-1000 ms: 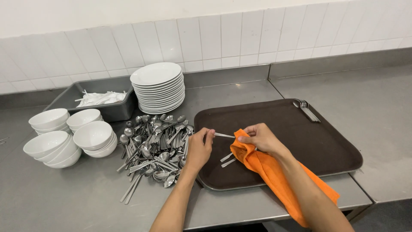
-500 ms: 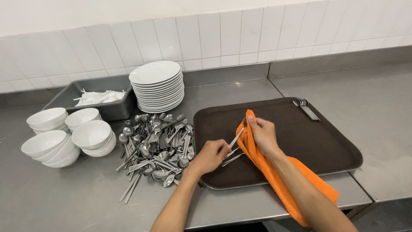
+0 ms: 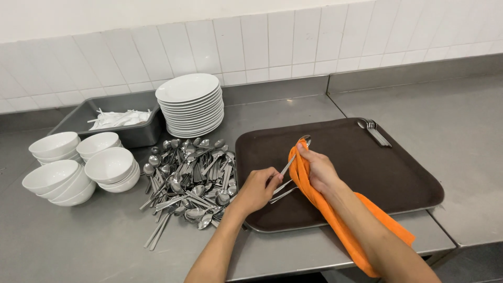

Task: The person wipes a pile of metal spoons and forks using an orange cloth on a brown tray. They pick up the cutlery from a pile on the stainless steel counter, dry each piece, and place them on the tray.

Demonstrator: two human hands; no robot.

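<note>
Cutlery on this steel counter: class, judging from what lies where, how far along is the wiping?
Done: only a few forks lie at the brown tray's far corner. In hand: the right hand wraps an orange cloth round a spoon, while the left hand pinches its handle end; two or so more pieces lie beneath. Left: the large cutlery pile beside the tray, so it looks barely begun.

hands (image 3: 288, 181) holding spoon (image 3: 294, 157), orange cloth (image 3: 335, 215), brown tray (image 3: 387, 173), cutlery pile (image 3: 194, 178)

The orange cloth (image 3: 335, 209) runs off the bottom edge beneath the right forearm; beside it, the spoon (image 3: 293, 160) handle vanishes inside the left hand (image 3: 257, 189).
</note>
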